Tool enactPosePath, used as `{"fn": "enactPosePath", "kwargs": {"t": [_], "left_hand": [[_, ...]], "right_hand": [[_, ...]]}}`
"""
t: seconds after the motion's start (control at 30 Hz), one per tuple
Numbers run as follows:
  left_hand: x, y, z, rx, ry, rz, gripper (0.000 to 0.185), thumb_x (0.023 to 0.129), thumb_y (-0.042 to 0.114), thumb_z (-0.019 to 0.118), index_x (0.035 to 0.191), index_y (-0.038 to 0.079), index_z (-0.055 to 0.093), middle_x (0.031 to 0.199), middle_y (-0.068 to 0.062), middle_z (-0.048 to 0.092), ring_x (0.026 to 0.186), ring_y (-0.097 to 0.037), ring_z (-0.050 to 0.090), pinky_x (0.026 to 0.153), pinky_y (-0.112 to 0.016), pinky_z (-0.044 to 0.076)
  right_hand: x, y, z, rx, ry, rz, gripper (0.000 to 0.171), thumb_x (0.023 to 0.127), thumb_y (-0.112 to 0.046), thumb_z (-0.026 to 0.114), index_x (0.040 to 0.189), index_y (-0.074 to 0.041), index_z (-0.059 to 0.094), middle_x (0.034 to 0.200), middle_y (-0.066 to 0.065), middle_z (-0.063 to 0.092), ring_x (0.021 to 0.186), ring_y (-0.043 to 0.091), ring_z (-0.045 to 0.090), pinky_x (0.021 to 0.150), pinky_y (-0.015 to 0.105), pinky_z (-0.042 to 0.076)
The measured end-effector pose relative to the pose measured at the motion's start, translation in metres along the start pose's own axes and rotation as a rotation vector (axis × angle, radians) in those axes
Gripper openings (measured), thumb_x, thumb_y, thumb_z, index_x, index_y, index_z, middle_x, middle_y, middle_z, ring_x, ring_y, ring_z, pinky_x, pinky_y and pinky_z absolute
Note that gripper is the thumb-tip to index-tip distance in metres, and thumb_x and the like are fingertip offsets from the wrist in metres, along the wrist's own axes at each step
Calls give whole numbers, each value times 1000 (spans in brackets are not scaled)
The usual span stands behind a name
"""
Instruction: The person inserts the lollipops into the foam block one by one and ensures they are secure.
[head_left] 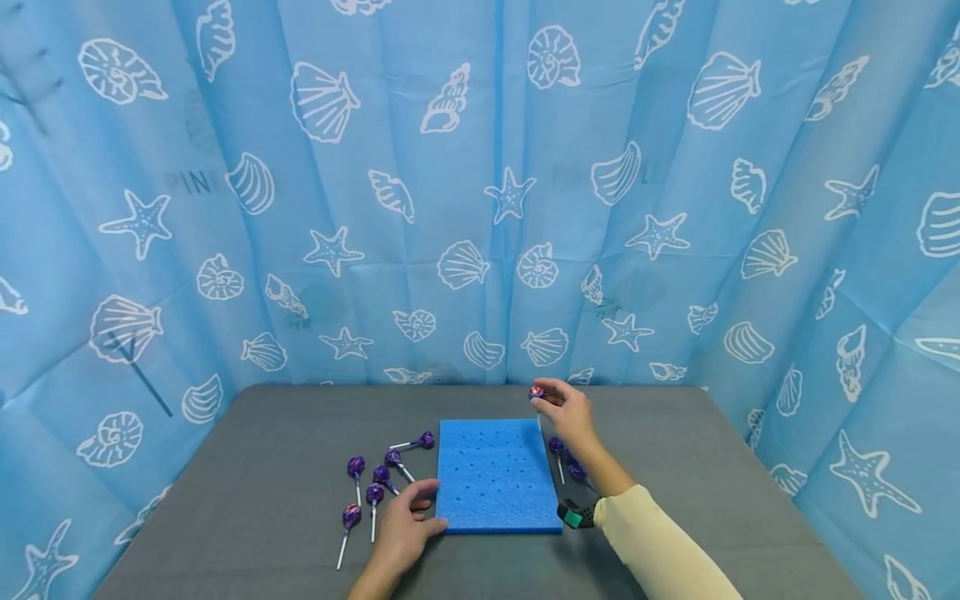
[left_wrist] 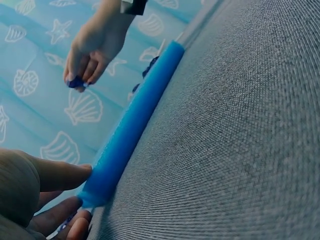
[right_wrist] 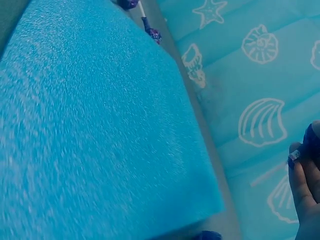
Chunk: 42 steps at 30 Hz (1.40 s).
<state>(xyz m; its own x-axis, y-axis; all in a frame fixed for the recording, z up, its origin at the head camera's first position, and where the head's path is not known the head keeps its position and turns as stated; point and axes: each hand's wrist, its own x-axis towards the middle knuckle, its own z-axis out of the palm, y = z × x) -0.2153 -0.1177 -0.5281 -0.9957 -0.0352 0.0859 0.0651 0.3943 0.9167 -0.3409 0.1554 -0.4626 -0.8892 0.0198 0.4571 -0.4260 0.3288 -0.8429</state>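
My right hand (head_left: 568, 412) pinches a lollipop (head_left: 536, 392) by its purple-and-red wrapped head, held up over the back right corner of a blue foam board (head_left: 495, 508). The board lies flat, with rows of small holes in its top. My left hand (head_left: 403, 529) rests against the board's left edge near the front corner, thumb and fingers touching the foam (left_wrist: 125, 130). Beside that hand lie several purple-wrapped lollipops (head_left: 351, 515) with white sticks. Several more lollipops (head_left: 555, 445) lie along the board's right side, partly hidden by my right forearm.
The grey cloth-covered table (head_left: 285, 467) carries everything. Behind and around it hangs a light blue curtain (head_left: 420, 317) printed with white shells and starfish. A dark band with a green patch (head_left: 573, 518) sits at my right wrist.
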Motion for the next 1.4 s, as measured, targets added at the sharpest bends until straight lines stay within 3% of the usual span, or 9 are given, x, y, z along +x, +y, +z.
{"fn": "enactPosePath", "kwargs": {"t": [0.2,0.4,0.9,1.4], "left_hand": [[1,0,-1,13,-13,-3,51,69,1,82,117,5,66,114,-12,65,100,-28,61,79,-39,51],[1,0,-2,0,-32,6,49,70,1,82,116,4,65,113,-13,65,100,-28,60,80,-40,50],[2,-1,-4,-4,-46,0,49,70,-1,81,116,2,65,112,-13,65,100,-30,60,81,-42,50],[2,1,-10,-35,-94,38,52,68,-3,81,118,-5,63,108,-15,66,96,-30,60,79,-38,50]], "right_hand": [[0,5,10,78,2,110,28,85,5,70,112,10,65,105,24,67,92,26,66,73,21,53],[-1,12,17,141,4,174,27,86,4,69,112,7,65,107,22,67,93,26,66,73,21,52],[-5,23,32,112,33,194,24,85,8,68,108,8,65,103,23,67,89,25,67,74,21,52],[-12,27,32,22,-2,165,20,87,-1,70,106,3,67,99,14,69,93,27,65,81,34,53]]}}
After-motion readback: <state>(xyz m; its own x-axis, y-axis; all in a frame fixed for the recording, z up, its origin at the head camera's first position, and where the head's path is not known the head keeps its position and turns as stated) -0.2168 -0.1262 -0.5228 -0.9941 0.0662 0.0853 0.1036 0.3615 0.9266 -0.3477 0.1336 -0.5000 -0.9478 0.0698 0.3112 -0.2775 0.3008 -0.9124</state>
